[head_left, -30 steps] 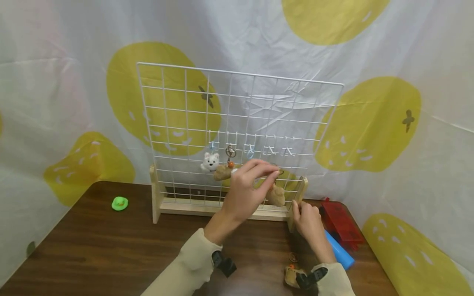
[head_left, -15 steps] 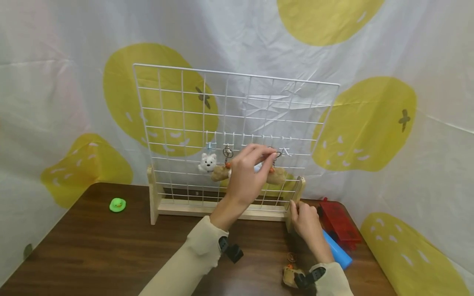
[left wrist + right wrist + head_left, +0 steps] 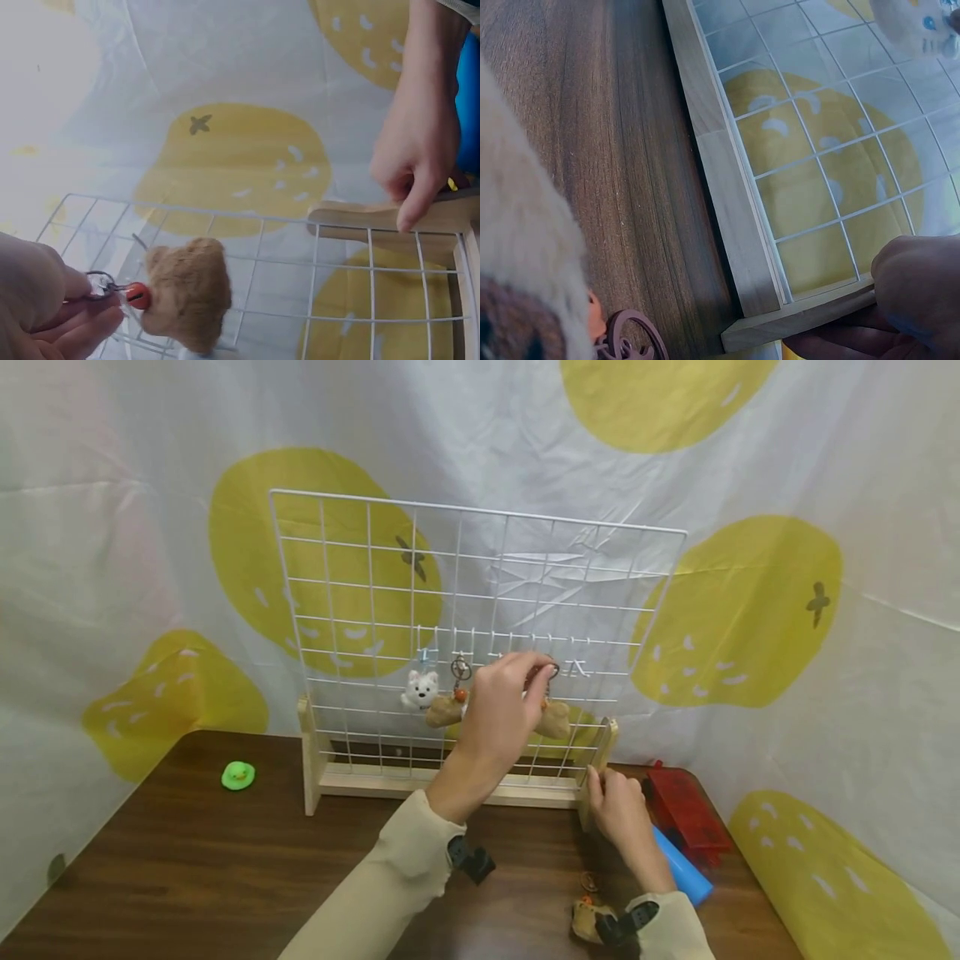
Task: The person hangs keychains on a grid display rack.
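My left hand (image 3: 495, 706) is raised in front of the white wire grid rack (image 3: 480, 510), pinching the metal ring of a plush keychain. The keychain's brown fuzzy body (image 3: 191, 292) hangs beside an orange bell (image 3: 137, 295). The ring is close to the row of white hooks (image 3: 576, 667). My right hand (image 3: 622, 806) grips the rack's right wooden post (image 3: 802, 319), with the thumb on the near face. To the left, a white dog keychain (image 3: 422, 690) and another brown plush keychain (image 3: 446, 710) hang on hooks. The third hanging keychain is mostly hidden behind my left hand.
Another brown plush keychain (image 3: 587, 920) lies on the table by my right wrist. A blue cylinder (image 3: 682, 868) and a translucent red box (image 3: 686, 810) lie at the right. A green rubber duck (image 3: 238, 775) sits at the left. A patterned curtain hangs behind.
My left hand has raised the brown plush keychain from below the hooks up to hook height, then shifted slightly left. The right hand has stayed on the post.
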`<state>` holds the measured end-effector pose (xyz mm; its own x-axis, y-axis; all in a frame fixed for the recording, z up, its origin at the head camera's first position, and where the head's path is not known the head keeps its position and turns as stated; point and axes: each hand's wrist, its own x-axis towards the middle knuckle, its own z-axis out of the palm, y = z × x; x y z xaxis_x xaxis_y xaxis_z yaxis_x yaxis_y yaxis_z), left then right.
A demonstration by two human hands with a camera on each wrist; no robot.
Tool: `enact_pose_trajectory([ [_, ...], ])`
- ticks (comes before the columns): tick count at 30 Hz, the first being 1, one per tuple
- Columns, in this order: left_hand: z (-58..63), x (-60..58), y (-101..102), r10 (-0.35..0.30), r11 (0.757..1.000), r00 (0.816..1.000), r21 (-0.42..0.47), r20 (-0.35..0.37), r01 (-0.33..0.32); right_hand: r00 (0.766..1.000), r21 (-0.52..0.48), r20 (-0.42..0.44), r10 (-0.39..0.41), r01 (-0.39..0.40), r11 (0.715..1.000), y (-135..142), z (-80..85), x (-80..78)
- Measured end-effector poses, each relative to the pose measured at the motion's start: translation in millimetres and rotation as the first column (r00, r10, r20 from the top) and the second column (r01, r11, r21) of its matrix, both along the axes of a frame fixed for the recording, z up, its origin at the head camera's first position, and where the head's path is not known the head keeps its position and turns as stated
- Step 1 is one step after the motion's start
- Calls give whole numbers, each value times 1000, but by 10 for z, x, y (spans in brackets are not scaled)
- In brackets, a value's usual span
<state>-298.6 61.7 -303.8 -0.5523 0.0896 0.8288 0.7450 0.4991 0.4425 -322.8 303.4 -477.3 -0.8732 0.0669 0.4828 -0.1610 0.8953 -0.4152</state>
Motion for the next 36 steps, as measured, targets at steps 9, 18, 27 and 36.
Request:
enact_pose_trajectory([
  [9, -71, -60, -35, -37, 998, 995, 45, 90, 33, 1000, -4, -1, 3, -3, 1000, -8, -4, 9],
  [18, -136, -107, -32, -130, 984, 990, 127, 52, 122, 1000, -1, -4, 1, -1, 1000, -16, 12, 15],
  [27, -213, -151, -29, -54, 998, 996, 47, 68, 51, 1000, 5, -2, 3, -3, 1000, -16, 13, 11],
  [36, -350, -49, -111, -35, 999, 996, 4, 78, 35, 1000, 7, -18, 10, -10, 1000, -12, -15, 6],
])
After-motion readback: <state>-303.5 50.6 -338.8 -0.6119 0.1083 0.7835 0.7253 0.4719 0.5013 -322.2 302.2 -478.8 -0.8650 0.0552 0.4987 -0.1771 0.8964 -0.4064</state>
